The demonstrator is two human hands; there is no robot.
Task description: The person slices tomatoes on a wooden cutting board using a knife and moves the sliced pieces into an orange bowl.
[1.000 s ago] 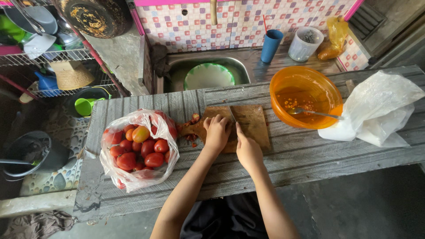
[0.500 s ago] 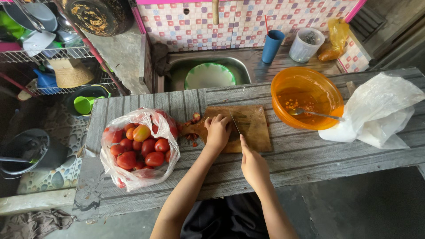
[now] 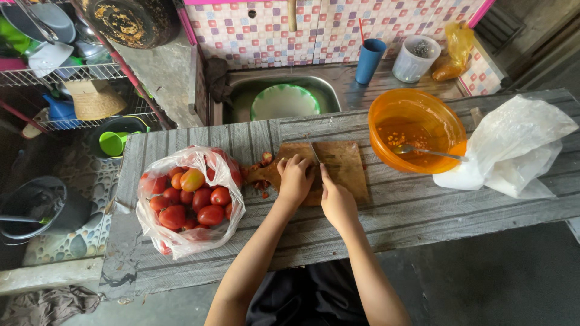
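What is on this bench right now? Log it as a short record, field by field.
surface: grey plank table
left hand: pressing something small, hidden under it, on the wooden cutting board
right hand: gripping a knife, blade on the board
left of board: clear bag of tomatoes, red cut scraps
right of board: orange bowl holding a spoon, white plastic bag
behind: sink with green-rimmed plate, blue cup

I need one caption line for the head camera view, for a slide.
Seen from above: left hand on a wooden cutting board, right hand holding a knife, beside a bag of tomatoes.
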